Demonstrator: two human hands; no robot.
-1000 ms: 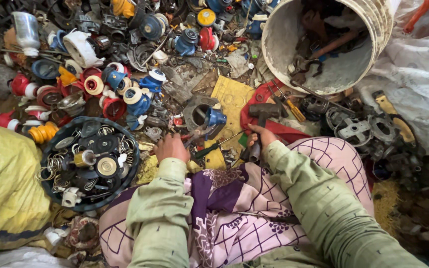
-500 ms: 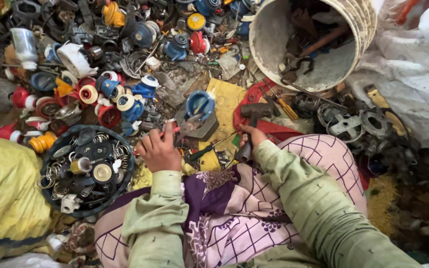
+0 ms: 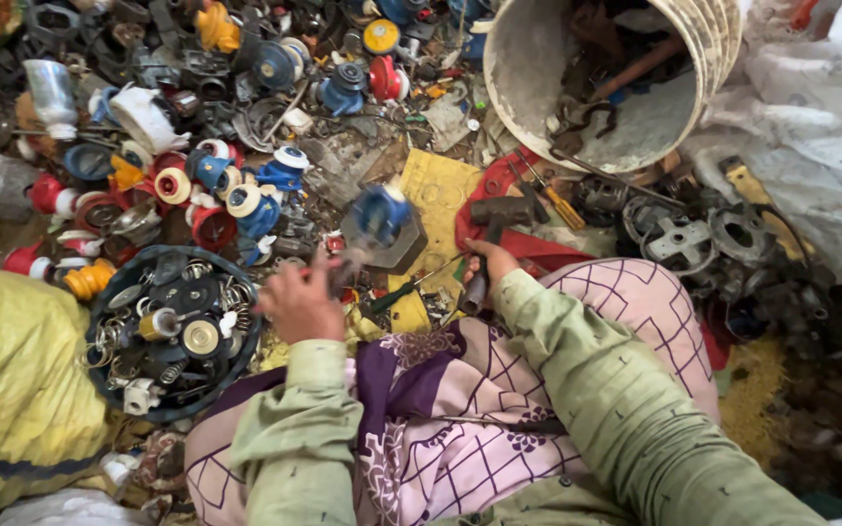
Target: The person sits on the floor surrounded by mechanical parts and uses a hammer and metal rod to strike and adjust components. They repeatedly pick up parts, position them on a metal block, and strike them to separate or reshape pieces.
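I am closing my right hand [image 3: 487, 261] around the dark handle of a hammer [image 3: 491, 234], its head lying on a red piece beside the yellow sheet [image 3: 438, 195]. My left hand [image 3: 302, 300] is blurred; I cannot tell how its grip stands. It is hovering just beside a blue part on a grey plate [image 3: 382, 222], near the round tray of metal bits [image 3: 170, 331].

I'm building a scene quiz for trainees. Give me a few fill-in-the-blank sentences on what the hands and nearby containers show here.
1. The right hand grips the handle of a ____.
2. The left hand reaches toward a ____-coloured part on a metal block.
3. The white bucket lies tipped on its ____.
4. The round dark basket sits beside the ____ hand.

Missing words: hammer; blue; side; left
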